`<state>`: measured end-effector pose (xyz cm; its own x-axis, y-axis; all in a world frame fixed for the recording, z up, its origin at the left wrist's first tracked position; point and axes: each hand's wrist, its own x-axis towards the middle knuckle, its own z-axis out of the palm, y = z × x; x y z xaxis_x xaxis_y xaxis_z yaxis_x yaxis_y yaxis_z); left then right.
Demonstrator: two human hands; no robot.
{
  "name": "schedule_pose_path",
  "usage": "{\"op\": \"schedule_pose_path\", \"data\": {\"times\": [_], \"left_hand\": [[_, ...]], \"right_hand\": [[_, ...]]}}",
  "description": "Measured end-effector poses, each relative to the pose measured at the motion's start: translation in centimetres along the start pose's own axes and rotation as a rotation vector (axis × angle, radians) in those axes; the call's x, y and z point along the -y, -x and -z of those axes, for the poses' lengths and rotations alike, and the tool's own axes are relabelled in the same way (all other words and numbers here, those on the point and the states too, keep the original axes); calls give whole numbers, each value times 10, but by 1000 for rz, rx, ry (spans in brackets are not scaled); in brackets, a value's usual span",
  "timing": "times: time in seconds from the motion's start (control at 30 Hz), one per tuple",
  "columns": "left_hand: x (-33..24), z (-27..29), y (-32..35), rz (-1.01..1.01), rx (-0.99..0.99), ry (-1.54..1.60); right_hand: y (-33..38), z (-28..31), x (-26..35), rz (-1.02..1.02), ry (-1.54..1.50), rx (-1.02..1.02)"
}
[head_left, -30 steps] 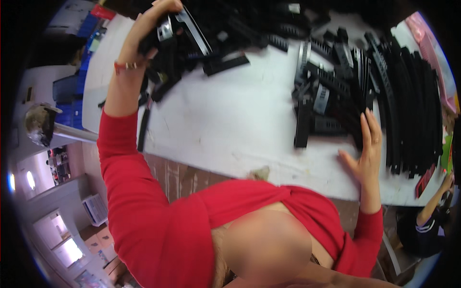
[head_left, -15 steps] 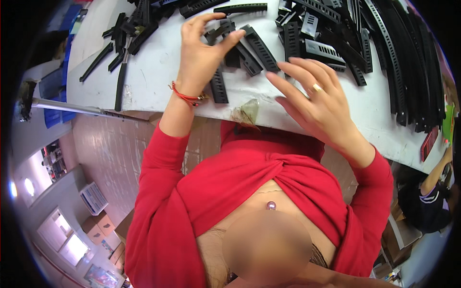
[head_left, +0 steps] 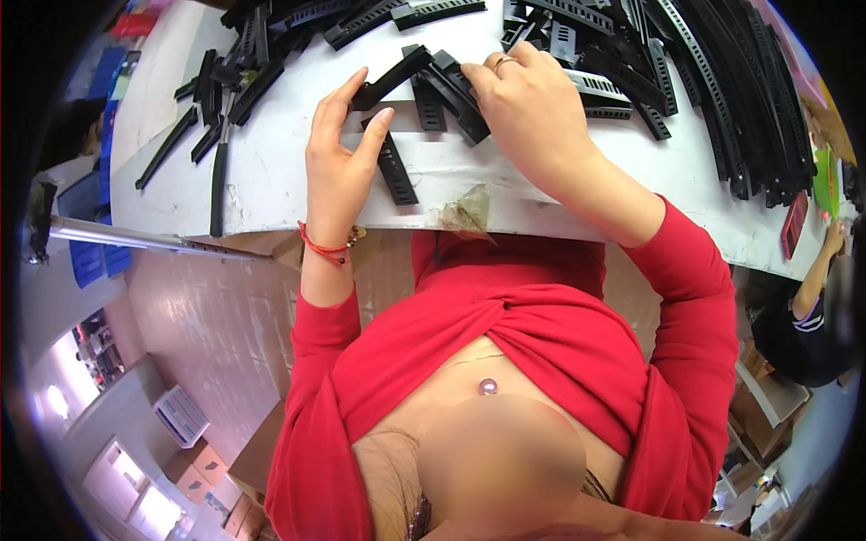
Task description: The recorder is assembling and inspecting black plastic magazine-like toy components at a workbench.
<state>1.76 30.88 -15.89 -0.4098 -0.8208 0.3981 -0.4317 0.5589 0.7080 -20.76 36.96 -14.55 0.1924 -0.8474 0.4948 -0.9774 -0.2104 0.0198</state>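
My left hand is open, thumb and fingers apart, beside the lower end of a tilted black plastic strip. Below its thumb lies a black slotted strip, flat on the white table. My right hand bends down over another black slotted strip, its fingers closed around the edge; the palm hides part of that piece. Between the hands, a long black strip lies at a slant, and a short slotted piece sits next to it.
Heaps of black slotted parts lie at the far side of the white table. Long black strips are stacked at the right, with a red phone-like object nearby. Clear tape sticks to the near edge. Another person is at far right.
My right hand has moved up and left onto a slotted strip. The left hand has come down and left slightly, and the tilted black strip now shows beside its fingers.
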Motion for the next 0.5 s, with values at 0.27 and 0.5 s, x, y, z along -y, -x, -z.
{"op": "schedule_pose_path", "data": {"times": [0.27, 0.5], "left_hand": [[3, 13, -9, 167, 6, 47], [24, 5, -12, 93, -117, 212]], "right_hand": [[-14, 1, 5, -86, -53, 144], [-27, 9, 1, -140, -152, -21]]}}
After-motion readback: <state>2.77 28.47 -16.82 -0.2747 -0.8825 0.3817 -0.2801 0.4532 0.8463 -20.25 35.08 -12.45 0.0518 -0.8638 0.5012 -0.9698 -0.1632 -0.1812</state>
